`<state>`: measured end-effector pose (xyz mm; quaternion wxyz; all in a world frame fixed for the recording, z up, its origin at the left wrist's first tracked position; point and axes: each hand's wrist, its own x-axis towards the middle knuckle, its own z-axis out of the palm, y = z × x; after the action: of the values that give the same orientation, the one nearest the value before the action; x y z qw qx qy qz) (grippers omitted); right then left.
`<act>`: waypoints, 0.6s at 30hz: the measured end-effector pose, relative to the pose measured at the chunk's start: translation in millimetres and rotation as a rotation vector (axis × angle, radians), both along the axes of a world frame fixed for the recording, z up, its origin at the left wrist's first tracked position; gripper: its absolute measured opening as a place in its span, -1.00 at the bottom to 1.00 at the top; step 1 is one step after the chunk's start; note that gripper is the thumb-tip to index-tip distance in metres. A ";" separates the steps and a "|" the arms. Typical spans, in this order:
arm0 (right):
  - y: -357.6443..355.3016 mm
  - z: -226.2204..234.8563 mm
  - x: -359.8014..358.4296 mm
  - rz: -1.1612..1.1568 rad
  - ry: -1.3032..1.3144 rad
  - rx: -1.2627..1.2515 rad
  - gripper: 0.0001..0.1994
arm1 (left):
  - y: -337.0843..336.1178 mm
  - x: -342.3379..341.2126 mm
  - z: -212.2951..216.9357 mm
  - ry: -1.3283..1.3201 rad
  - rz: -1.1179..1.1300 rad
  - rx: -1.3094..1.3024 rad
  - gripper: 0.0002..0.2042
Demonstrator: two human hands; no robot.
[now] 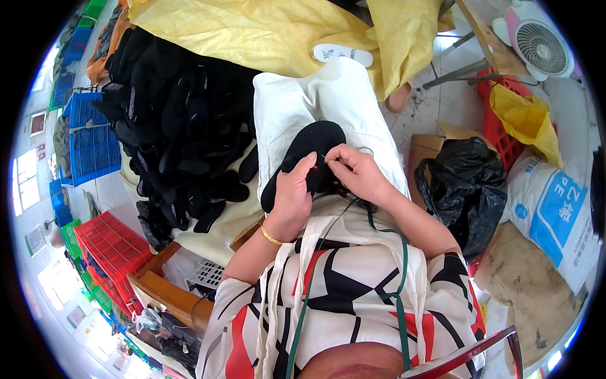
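From a distance, I'm holding the black shoe-like piece (pixel 314 139) over the white lap cloth (pixel 369 107) with the left hand (pixel 294 188), the right hand (pixel 358 173) pinching a seeming needle (pixel 324 157), apparently stitching and needing steadiness next.

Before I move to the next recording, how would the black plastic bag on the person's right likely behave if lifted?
The black plastic bag would probably be floppy, since its film lies in loose creases. Its shine suggests it may feel slippery. Weight is hard to judge, because any contents are hidden.
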<state>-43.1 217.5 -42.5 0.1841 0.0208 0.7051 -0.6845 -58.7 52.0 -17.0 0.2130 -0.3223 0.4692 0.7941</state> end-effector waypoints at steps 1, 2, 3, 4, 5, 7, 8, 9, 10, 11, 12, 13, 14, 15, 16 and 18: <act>0.0 -1.2 0.7 0.006 0.001 0.003 -0.96 | 0.3 -0.2 0.0 -0.010 0.012 0.003 -0.88; -0.6 -2.9 1.0 0.002 0.012 0.009 -0.96 | -0.2 -0.6 -0.2 -0.013 0.010 0.008 -0.88; -1.2 -4.6 1.3 -0.002 0.022 0.015 -0.95 | -1.3 -1.1 -0.7 -0.016 0.008 0.013 -0.89; -1.7 -5.2 1.4 -0.006 0.034 0.021 -0.94 | -2.4 -1.6 -1.1 -0.019 0.006 0.019 -0.90; -2.5 -4.9 1.6 -0.008 0.051 0.034 -0.94 | -3.6 -2.0 -2.3 -0.028 0.007 0.019 -0.91; -4.7 -4.1 0.7 -0.008 0.087 0.058 -0.95 | -5.5 -3.3 -4.1 -0.047 0.011 0.018 -0.92; -5.8 -3.3 0.6 -0.009 0.105 0.074 -0.94 | -5.3 -3.5 -3.0 -0.041 -0.002 0.002 -0.90; -7.2 -2.2 1.3 -0.010 0.123 0.091 -0.94 | -4.4 -3.4 -0.3 -0.035 -0.015 -0.015 -0.88; -8.4 -0.5 0.8 -0.011 0.144 0.109 -0.94 | -3.3 -3.4 2.1 -0.026 -0.027 -0.030 -0.85; -11.1 -1.3 -0.3 -0.032 0.148 0.133 -0.94 | -2.7 -3.1 2.6 -0.005 -0.023 -0.027 -0.87; -15.3 -4.0 -1.2 -0.053 0.152 0.157 -0.94 | -2.0 -2.5 2.7 0.017 -0.019 -0.024 -0.89; -19.5 -0.7 -2.9 -0.072 0.155 0.182 -0.93 | -1.4 -0.4 2.8 0.037 -0.013 -0.020 -0.89; -20.7 3.6 -5.5 -0.063 0.113 0.169 -0.91 | 0.0 1.9 4.0 0.085 -0.050 -0.013 -0.88; -20.1 9.2 -9.6 -0.055 0.071 0.156 -0.90 | 1.6 4.5 5.7 0.134 -0.087 -0.007 -0.88; -19.1 18.4 -15.8 -0.047 0.032 0.144 -0.88 | 2.1 5.9 7.9 0.186 -0.124 -0.002 -0.87; -15.6 32.6 -25.2 0.036 -0.005 0.200 -0.87 | -0.6 10.5 2.5 0.154 -0.109 0.015 -0.82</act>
<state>-68.3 201.9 -9.9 0.1950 0.0281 0.7697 -0.6073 -48.2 51.4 -14.5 0.2218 -0.2326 0.4951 0.8072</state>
